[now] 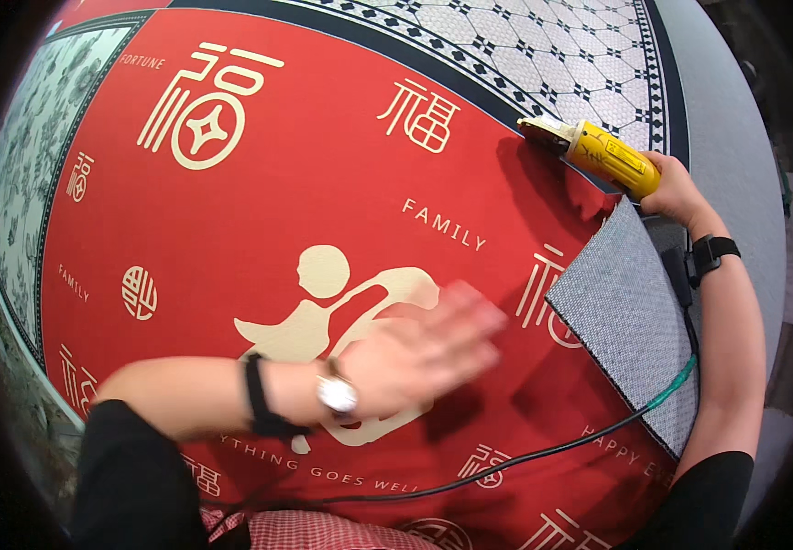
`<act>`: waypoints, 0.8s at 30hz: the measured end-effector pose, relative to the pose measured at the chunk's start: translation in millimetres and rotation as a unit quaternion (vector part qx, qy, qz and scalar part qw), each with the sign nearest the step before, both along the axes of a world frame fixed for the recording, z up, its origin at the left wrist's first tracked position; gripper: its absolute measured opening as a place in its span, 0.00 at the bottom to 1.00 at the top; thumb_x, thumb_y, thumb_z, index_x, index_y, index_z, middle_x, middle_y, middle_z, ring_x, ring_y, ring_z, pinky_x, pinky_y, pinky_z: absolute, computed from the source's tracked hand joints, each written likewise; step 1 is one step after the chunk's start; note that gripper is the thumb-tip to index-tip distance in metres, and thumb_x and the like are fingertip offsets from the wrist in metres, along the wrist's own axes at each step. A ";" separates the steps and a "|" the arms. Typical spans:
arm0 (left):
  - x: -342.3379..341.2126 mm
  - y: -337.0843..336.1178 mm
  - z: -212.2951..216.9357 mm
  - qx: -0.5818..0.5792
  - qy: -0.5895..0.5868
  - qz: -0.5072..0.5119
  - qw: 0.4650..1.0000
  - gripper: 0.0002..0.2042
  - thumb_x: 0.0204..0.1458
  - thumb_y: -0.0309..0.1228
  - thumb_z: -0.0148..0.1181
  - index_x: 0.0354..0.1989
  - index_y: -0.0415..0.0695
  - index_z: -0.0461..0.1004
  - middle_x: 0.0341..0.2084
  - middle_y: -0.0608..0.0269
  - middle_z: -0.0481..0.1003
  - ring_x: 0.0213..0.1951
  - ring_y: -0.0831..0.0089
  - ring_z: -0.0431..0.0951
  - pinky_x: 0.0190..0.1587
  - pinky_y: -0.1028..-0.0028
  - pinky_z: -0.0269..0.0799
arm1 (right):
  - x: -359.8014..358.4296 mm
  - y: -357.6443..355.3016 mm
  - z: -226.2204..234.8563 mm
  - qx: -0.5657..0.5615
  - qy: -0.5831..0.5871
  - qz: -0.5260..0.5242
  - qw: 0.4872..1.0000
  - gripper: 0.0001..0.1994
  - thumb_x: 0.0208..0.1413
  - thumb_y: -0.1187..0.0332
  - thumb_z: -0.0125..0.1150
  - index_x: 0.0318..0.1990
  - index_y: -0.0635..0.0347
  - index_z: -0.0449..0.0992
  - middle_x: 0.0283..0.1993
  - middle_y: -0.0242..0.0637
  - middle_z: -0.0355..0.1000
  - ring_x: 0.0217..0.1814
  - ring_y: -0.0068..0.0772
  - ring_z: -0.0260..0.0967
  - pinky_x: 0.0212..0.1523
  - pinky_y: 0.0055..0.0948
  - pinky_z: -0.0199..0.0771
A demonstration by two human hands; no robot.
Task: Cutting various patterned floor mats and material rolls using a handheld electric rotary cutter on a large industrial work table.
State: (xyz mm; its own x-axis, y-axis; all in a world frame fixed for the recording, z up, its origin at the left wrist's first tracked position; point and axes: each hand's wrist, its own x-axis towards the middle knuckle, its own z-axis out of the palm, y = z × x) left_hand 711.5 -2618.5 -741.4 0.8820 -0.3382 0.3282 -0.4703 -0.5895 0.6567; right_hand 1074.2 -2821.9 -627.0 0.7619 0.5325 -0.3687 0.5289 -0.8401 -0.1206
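Note:
My right hand point(676, 191) grips the rear of a yellow corded handheld electric cutter point(614, 158). The cutter's metal head points left, over the border between a red mat point(323, 206) and a patterned mat. Below that hand, a cut strip of mat point(630, 302) lies folded over, its grey woven backing facing up. My left hand point(419, 353), slightly blurred, is stretched out above the red mat's cream figure, fingers extended and holding nothing. I cannot tell whether its palm touches the mat.
A black cord point(506, 456) with a green-taped section point(673, 383) runs across the red mat and the folded strip. Beyond lies a white and black tile-patterned mat point(561, 55). At the left is a pale floral mat point(53, 128); a grey surface point(735, 174) borders the right.

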 end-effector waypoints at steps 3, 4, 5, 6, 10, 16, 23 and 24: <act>-6.9 101.9 2.5 0.213 0.145 0.157 0.953 0.25 0.41 0.32 0.60 0.53 0.50 0.66 0.62 0.54 0.54 0.65 0.51 0.47 0.64 0.49 0.36 | 2.2 0.0 -5.0 0.007 0.008 0.000 1.000 0.28 0.24 0.78 0.61 0.44 0.66 0.73 0.36 0.33 0.73 0.38 0.26 0.70 0.46 0.23 0.67; -13.7 137.4 -1.6 0.238 0.161 0.223 0.932 0.29 0.41 0.33 0.61 0.56 0.50 0.63 0.64 0.52 0.49 0.66 0.50 0.43 0.65 0.49 0.34 | 6.4 -3.5 -4.2 0.011 0.009 -0.007 1.000 0.28 0.24 0.78 0.61 0.44 0.66 0.73 0.36 0.33 0.73 0.38 0.26 0.70 0.47 0.23 0.67; -27.5 179.5 -11.2 0.299 0.154 0.281 0.899 0.31 0.43 0.36 0.60 0.59 0.50 0.60 0.65 0.52 0.45 0.67 0.50 0.40 0.65 0.49 0.32 | 9.5 -1.1 -6.8 0.022 0.015 -0.008 1.000 0.28 0.24 0.78 0.62 0.44 0.66 0.73 0.36 0.33 0.73 0.38 0.26 0.70 0.47 0.23 0.67; -43.9 215.1 -18.1 0.359 0.147 0.338 0.858 0.33 0.45 0.38 0.59 0.63 0.51 0.56 0.67 0.52 0.42 0.67 0.50 0.37 0.65 0.48 0.30 | 12.2 3.4 -11.4 0.028 0.016 -0.003 0.999 0.28 0.24 0.78 0.62 0.44 0.66 0.73 0.36 0.33 0.73 0.38 0.26 0.70 0.47 0.23 0.67; -68.5 251.9 -23.0 0.448 0.240 0.351 0.786 0.37 0.49 0.47 0.51 0.67 0.54 0.45 0.68 0.54 0.36 0.68 0.51 0.33 0.65 0.47 0.27 | 12.3 26.4 -21.9 0.037 -0.034 0.028 0.998 0.30 0.23 0.77 0.62 0.45 0.66 0.73 0.36 0.34 0.73 0.38 0.27 0.70 0.47 0.23 0.67; -67.5 250.9 -22.4 0.425 0.203 0.361 0.805 0.37 0.45 0.43 0.54 0.66 0.51 0.49 0.67 0.53 0.39 0.68 0.52 0.35 0.65 0.48 0.30 | -12.9 82.9 -19.9 0.060 0.003 0.025 0.998 0.30 0.23 0.77 0.62 0.45 0.65 0.73 0.36 0.36 0.73 0.38 0.29 0.70 0.46 0.24 0.68; -68.8 252.7 -24.5 0.396 0.191 0.366 0.820 0.37 0.46 0.48 0.54 0.66 0.53 0.50 0.67 0.52 0.39 0.67 0.50 0.36 0.63 0.45 0.30 | -1.0 121.8 -38.5 0.064 -0.001 0.050 0.997 0.30 0.24 0.78 0.62 0.46 0.63 0.72 0.35 0.35 0.72 0.35 0.29 0.70 0.39 0.24 0.71; -70.6 253.6 -25.1 0.391 0.186 0.367 0.823 0.37 0.46 0.49 0.53 0.65 0.53 0.51 0.67 0.52 0.39 0.67 0.50 0.36 0.63 0.44 0.30 | -3.1 130.3 -41.6 0.067 0.001 0.055 0.996 0.30 0.24 0.78 0.62 0.46 0.63 0.72 0.35 0.35 0.72 0.35 0.29 0.70 0.39 0.24 0.71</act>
State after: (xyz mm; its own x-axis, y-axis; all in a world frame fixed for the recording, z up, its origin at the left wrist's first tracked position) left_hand 640.9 -2364.9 -766.5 0.9332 0.3515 -0.0755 0.3494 -0.9361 -0.0395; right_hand 1071.1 -2691.6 -668.6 0.6960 0.6569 -0.2901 0.6161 -0.7538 -0.2286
